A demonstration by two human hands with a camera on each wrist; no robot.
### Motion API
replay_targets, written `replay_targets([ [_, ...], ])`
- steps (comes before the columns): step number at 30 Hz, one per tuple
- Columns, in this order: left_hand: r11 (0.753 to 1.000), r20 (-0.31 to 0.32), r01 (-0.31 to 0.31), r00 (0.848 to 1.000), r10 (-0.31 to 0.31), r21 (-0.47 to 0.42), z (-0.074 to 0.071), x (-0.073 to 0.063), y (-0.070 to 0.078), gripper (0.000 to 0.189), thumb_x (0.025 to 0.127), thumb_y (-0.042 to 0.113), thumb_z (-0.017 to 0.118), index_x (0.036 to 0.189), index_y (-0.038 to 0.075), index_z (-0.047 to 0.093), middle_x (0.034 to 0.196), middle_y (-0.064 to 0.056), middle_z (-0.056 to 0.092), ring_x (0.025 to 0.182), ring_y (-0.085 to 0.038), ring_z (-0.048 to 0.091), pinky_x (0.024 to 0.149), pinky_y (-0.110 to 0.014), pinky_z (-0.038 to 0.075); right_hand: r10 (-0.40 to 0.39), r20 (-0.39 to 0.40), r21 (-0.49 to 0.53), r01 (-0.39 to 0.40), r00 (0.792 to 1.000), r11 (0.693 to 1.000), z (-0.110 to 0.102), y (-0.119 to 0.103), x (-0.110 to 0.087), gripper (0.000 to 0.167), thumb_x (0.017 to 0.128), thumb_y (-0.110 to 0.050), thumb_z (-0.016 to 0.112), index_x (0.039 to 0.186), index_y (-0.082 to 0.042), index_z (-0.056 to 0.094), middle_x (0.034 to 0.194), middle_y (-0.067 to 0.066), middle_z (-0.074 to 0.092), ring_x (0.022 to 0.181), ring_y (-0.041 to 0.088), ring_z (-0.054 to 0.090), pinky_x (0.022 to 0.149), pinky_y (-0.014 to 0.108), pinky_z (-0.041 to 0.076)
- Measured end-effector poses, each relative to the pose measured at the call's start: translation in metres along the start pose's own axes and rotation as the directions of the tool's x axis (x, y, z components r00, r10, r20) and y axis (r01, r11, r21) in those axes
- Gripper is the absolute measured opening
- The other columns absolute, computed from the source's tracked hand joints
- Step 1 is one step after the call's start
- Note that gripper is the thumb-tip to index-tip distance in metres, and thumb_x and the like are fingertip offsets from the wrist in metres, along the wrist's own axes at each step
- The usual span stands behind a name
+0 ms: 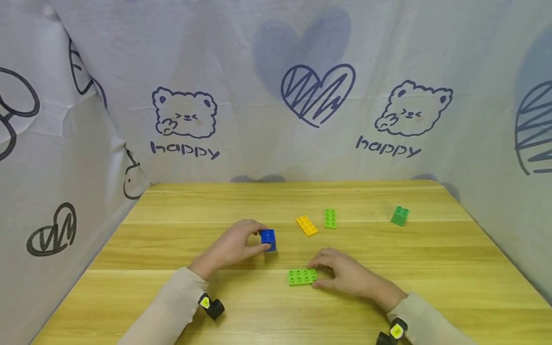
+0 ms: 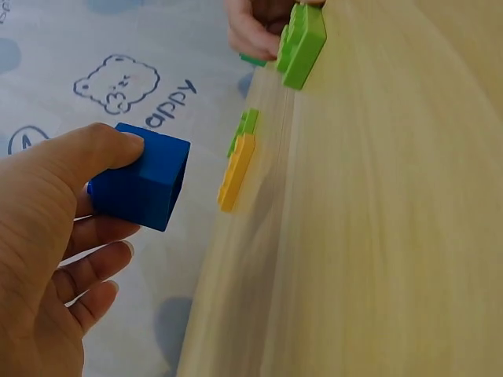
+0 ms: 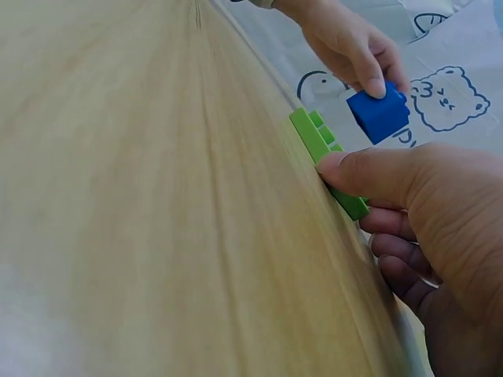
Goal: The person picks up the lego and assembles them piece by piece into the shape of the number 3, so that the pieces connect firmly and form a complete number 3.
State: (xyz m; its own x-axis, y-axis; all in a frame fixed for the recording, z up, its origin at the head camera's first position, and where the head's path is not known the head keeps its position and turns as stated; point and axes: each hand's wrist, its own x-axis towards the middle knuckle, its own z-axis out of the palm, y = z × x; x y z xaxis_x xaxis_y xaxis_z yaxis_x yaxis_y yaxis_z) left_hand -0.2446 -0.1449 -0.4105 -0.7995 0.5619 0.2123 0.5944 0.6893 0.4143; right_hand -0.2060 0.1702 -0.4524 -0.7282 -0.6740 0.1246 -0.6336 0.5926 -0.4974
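My left hand (image 1: 235, 243) pinches a blue toy building brick (image 1: 268, 240) between thumb and fingers, its studs facing up in the head view. In the left wrist view the blue brick (image 2: 143, 177) shows clear of the table, its hollow underside partly visible. Nearer the front, my right hand (image 1: 345, 274) holds the right end of a flat light green brick (image 1: 302, 277) with two rows of studs. The thumb presses the long side of that green brick (image 3: 330, 161) in the right wrist view. The blue brick is behind and left of the green one.
Farther back on the wooden table (image 1: 207, 201) lie a flat yellow brick (image 1: 306, 225) and a second light green brick (image 1: 330, 218). A darker green block (image 1: 400, 216) stands toward the right rear. A printed cloth (image 1: 258, 158) hangs behind the table.
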Motion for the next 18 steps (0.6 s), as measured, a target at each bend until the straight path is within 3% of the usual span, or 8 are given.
replay_targets([
  [10,0.993,-0.005,-0.113,0.994,0.113,0.040,0.003,0.002,0.017,0.043,0.090,0.036,0.071,0.124,0.010,0.064,0.108,0.001,0.065,0.096,-0.017,0.059,0.084,-0.036,0.049,-0.006,-0.013,-0.016,0.006,1.000,1.000,-0.001,-0.001,0.002,0.038,0.089,-0.043,0.070,0.119,-0.020,0.068,0.112,-0.015,0.059,0.105,0.006,0.054,0.093,0.035,0.047],
  [18,0.976,-0.016,-0.217,0.976,0.217,0.036,0.007,0.006,0.029,0.041,0.090,0.035,0.071,0.120,0.008,0.065,0.106,0.001,0.067,0.094,-0.017,0.060,0.088,-0.039,0.046,0.001,-0.015,-0.018,-0.001,1.000,1.000,-0.002,-0.003,0.003,0.036,0.089,-0.042,0.071,0.119,-0.020,0.068,0.111,-0.014,0.059,0.103,0.006,0.054,0.092,0.035,0.047],
])
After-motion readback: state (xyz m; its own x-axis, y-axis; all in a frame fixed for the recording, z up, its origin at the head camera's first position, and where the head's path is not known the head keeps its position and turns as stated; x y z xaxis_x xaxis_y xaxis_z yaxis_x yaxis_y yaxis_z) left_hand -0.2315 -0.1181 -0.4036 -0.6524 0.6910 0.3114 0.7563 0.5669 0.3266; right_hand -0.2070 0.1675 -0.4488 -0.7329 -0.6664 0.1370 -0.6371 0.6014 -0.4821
